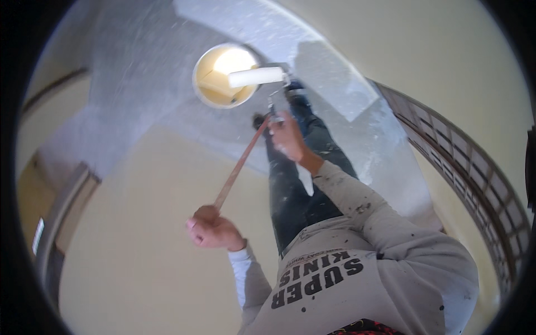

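A paint roller [255,76] with a white sleeve is held out in front of me, its sleeve overlapping the near right part of a round bucket [196,84] in the view. Cream-coloured paint [215,92] shows inside the bucket. My right hand [287,138] is closed round the roller's handle, where the metal frame meets a long brown pole [241,162]. The pole slants down to the left. Around its lower end my left hand [215,230] is closed. Whether the sleeve touches the bucket, I cannot tell.
Grey floor [145,61] with pale splashes surrounds the bucket. A cream wall [151,223] stands at the left and below. To the right are a dark-framed window grille [463,145] and another cream wall [435,50]. My legs [324,145] are just behind the roller.
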Tool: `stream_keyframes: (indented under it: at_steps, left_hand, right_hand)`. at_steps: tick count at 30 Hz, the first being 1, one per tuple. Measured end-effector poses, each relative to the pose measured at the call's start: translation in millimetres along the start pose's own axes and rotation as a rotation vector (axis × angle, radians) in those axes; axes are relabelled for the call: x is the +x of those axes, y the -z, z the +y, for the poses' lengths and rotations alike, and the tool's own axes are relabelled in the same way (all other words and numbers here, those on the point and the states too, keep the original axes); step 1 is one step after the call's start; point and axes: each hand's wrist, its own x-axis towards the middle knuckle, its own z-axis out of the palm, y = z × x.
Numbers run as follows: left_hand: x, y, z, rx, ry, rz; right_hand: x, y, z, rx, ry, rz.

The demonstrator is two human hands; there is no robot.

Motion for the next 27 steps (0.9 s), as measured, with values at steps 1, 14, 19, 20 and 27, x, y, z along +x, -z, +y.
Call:
stream_keyframes:
  at_steps: [1, 14, 19, 20, 27]
  left_hand:
    - [-4.1, 6.8, -2.1, -0.115, 0.040, -0.003]
    - [-59.7, 18.1, 2.8, -0.146, 0.009, -0.075]
    - [-59.6, 11.7, 6.8, -0.067, 0.005, -0.100]
    - [-55.7, 10.4, 8.3, -0.061, 0.009, -0.102]
    - [-46.1, 17.0, -1.9, -0.070, 0.026, -0.035]
  right_hand:
    - [-0.7, -7.9, 6.1, 0.054, -0.038, -0.061]
    - [113.0, -115.5, 53.5, -0.144, -0.101, -0.091]
    - [108.9, -128.4, 13.8, -0.120, -0.095, -0.014]
    - [113.0, -129.1, 6.4, -0.161, -0.087, -0.019]
    - [114.9, -136.5, -28.7, -0.083, -0.146, -0.145]
